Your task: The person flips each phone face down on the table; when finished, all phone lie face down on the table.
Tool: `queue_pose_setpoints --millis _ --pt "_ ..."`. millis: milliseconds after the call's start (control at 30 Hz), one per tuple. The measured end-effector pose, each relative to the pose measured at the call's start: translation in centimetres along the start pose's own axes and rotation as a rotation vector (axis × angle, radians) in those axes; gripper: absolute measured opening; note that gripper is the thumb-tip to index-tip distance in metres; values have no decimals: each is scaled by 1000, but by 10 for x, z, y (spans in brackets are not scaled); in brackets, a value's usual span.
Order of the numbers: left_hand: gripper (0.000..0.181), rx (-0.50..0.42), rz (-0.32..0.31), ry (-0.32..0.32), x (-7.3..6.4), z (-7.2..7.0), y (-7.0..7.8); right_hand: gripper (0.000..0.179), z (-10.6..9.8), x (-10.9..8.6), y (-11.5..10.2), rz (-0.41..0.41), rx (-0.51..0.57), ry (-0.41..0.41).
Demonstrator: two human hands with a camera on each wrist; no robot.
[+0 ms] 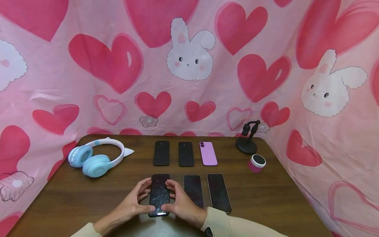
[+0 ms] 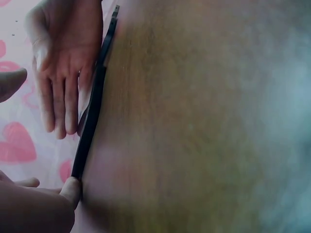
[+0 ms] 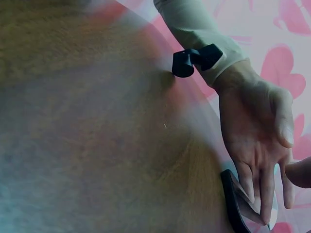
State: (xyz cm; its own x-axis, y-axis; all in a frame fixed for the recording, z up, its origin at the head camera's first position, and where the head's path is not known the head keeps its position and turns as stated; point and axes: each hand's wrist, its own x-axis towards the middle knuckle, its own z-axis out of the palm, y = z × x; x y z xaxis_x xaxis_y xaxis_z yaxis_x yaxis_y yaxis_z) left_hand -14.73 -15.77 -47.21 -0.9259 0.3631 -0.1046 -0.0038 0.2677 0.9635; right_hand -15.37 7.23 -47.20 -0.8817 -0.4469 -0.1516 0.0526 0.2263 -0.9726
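Note:
In the head view, a black smartphone [image 1: 159, 194] with a speckled dark screen is held between both hands near the table's front. My left hand [image 1: 131, 202] grips its left side, thumb at the lower left corner. On the opposite side my right hand [image 1: 182, 204] grips it, thumb on the lower screen. A thin dark phone edge [image 2: 90, 126] shows in the left wrist view, a fingertip touching its lower end. Two dark-screened phones, one [image 1: 193, 189] partly behind the right hand and another [image 1: 219, 192], lie to the right.
Behind are two black phones [image 1: 161, 153] [image 1: 186, 154] and a purple phone [image 1: 208, 153], backs up. Blue-and-white headphones [image 1: 99, 164] lie at left. A black stand [image 1: 247, 144] and a pink-and-white round device [image 1: 257, 163] stand at right. A heart-patterned cloth [image 1: 189, 89] encloses the table's back and sides.

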Motion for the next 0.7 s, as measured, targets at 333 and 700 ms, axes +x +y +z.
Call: queue_pose_setpoints --millis 333,700 --pt "97 -135 -94 101 0 6 4 81 9 8 -2 -24 14 63" --pt "94 -277 -154 125 0 9 7 79 11 12 -3 -36 20 74"
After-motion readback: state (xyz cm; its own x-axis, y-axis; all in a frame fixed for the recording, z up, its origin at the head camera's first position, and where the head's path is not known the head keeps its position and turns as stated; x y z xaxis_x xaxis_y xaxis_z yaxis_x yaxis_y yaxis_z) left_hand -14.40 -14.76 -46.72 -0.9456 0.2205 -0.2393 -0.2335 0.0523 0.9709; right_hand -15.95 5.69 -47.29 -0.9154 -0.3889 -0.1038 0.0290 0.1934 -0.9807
